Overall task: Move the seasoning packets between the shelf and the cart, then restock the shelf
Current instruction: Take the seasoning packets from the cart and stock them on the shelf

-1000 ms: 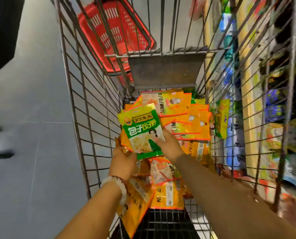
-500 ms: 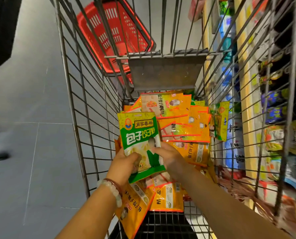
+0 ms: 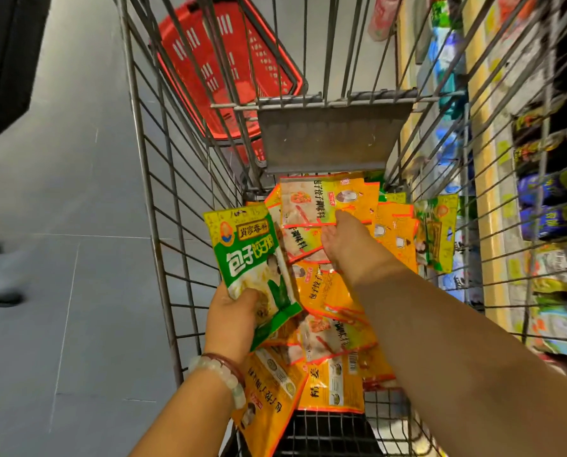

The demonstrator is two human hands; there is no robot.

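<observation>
Inside the wire cart (image 3: 163, 206) lie several orange seasoning packets (image 3: 331, 328) in a loose pile. My left hand (image 3: 232, 321) grips a green and yellow packet (image 3: 249, 255) by its lower edge and holds it upright over the cart's left side. My right hand (image 3: 351, 242) reaches forward over the pile, fingers extended, its fingertips touching an orange packet (image 3: 321, 199) at the far end. Another green packet (image 3: 435, 232) leans against the cart's right wall.
A red plastic basket (image 3: 222, 61) sits on the floor beyond the cart. Shelves of packaged goods (image 3: 546, 199) run along the right, seen through the cart's wires. Grey tiled floor (image 3: 71, 225) lies to the left, with someone's shoes at the far left edge.
My right hand let go of the green packet and moved forward to the far orange packets. The left hand now holds the green packet alone, a little further left.
</observation>
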